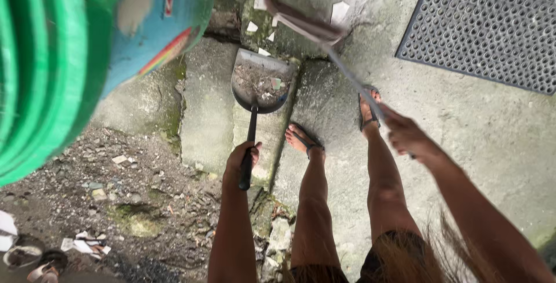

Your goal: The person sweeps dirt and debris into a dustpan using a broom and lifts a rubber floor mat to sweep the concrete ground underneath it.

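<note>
My left hand [240, 161] grips the black handle of a dark dustpan [260, 83] that rests on the concrete ground, its pan holding dirt and small scraps. My right hand [408, 135] holds the thin handle of a broom [307, 27], blurred, whose head reaches out past the dustpan's far edge among white paper scraps [252, 27]. Both of my feet in black sandals [307, 143] stand between the two hands.
A large green and blue container [69, 45] fills the upper left, close to the camera. A black perforated rubber mat [486, 28] lies at the upper right. Gravel, dirt and paper litter [87, 242] cover the lower left beside cracked, mossy concrete slabs.
</note>
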